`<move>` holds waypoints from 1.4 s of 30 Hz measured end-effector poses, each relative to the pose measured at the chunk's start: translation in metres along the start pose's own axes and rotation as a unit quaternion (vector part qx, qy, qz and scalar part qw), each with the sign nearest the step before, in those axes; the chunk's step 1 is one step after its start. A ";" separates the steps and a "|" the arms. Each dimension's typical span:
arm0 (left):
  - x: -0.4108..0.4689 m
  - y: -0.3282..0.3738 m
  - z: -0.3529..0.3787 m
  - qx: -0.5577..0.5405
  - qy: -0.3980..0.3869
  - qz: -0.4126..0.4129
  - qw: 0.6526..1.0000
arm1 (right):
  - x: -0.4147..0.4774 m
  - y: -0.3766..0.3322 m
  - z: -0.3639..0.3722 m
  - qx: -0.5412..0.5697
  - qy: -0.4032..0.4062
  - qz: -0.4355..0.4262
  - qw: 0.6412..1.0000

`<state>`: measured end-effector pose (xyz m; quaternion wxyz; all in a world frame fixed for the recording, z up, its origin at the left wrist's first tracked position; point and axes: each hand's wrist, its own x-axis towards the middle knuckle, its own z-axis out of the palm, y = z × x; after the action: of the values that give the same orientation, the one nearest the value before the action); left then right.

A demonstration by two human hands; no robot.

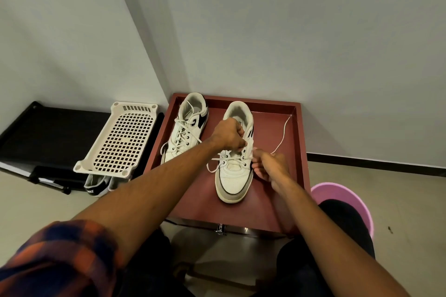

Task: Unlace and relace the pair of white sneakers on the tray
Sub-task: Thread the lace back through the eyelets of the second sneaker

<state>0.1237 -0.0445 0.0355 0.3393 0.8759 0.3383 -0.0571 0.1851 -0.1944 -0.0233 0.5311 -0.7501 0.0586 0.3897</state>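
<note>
Left hand pinches lace over sneaker; white rack beside tray.

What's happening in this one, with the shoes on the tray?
A person is lacing the right-hand white sneaker on the red-brown tray. Their right grip holds the lace, whose free end trails across the tray. The left grip seems to pinch it at the upper eyelets. Only the lower eyelets are threaded. The other sneaker sits on the tray's left, its lace threaded.
</note>
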 end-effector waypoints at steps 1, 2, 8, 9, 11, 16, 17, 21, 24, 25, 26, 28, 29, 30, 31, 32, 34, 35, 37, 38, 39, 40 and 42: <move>0.000 0.001 -0.001 0.001 0.000 0.002 1.000 | 0.000 0.000 0.001 -0.001 0.000 0.001 1.000; -0.001 0.001 -0.001 0.004 0.001 0.004 1.000 | 0.001 0.000 0.002 -0.004 0.001 0.001 1.000; -0.001 0.002 0.000 0.013 0.004 -0.001 1.000 | 0.007 -0.006 0.007 0.018 -0.019 0.041 0.999; -0.001 0.002 -0.001 0.014 0.002 0.000 1.000 | 0.007 -0.005 0.007 0.021 -0.020 0.043 0.999; -0.001 0.002 -0.001 0.016 -0.001 0.002 1.000 | 0.007 -0.002 0.007 0.022 -0.019 0.038 0.999; -0.001 0.000 -0.001 0.021 -0.001 0.009 1.000 | 0.009 0.000 0.013 0.007 0.024 -0.024 0.999; -0.001 0.001 -0.001 0.026 0.000 0.012 1.000 | 0.012 -0.003 0.011 0.000 0.048 -0.048 0.998; -0.003 0.002 -0.003 0.031 -0.006 0.016 0.999 | 0.024 -0.031 -0.019 -0.104 0.175 -0.158 0.966; -0.002 0.000 -0.005 0.033 -0.018 0.018 0.999 | 0.041 -0.053 -0.047 -0.175 0.245 -0.203 0.932; -0.002 0.000 -0.005 0.031 -0.019 0.020 0.999 | 0.047 -0.057 -0.054 -0.185 0.255 -0.204 0.927; -0.002 0.000 -0.005 0.027 -0.018 0.022 0.999 | 0.052 -0.058 -0.059 -0.197 0.254 -0.199 0.926; -0.002 -0.001 -0.005 0.021 -0.017 0.024 0.999 | 0.054 -0.056 -0.061 -0.233 0.229 -0.185 0.927; -0.002 -0.001 -0.005 0.019 -0.020 0.023 0.999 | 0.051 -0.052 -0.058 -0.255 0.210 -0.181 0.926; -0.002 -0.001 -0.005 0.019 -0.022 0.023 0.999 | 0.043 -0.047 -0.053 -0.274 0.187 -0.174 0.927; -0.002 -0.001 -0.006 0.017 -0.025 0.022 0.999 | 0.035 -0.039 -0.045 -0.291 0.158 -0.162 0.930; -0.002 -0.001 -0.006 0.014 -0.030 0.021 0.999 | 0.029 -0.030 -0.037 -0.301 0.125 -0.144 0.934; -0.002 0.001 -0.006 0.010 -0.034 0.019 0.999 | 0.016 -0.013 -0.020 -0.275 0.049 -0.091 0.956; -0.003 0.001 -0.006 0.009 -0.034 0.018 0.999 | 0.013 -0.006 -0.012 -0.231 0.017 -0.070 0.970; -0.004 0.002 -0.006 0.007 -0.033 0.016 0.999 | 0.010 -0.001 -0.002 -0.127 -0.011 -0.060 0.990; -0.004 0.002 -0.006 0.009 -0.031 0.015 0.999 | 0.010 -0.001 0.001 -0.087 -0.016 -0.064 0.994; -0.005 0.002 -0.005 0.012 -0.030 0.015 0.999 | 0.009 -0.001 0.003 -0.059 -0.023 -0.067 0.996; -0.005 0.002 -0.006 0.014 -0.029 0.016 0.999 | 0.007 -0.001 0.004 -0.051 -0.030 -0.067 0.996; -0.005 0.002 -0.006 0.018 -0.028 0.019 0.999 | 0.010 -0.003 0.000 -0.110 0.004 -0.088 0.990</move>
<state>0.1205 -0.0441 0.0431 0.3336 0.8862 0.3109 -0.0817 0.1938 -0.1897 -0.0275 0.4773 -0.8077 -0.0492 0.3426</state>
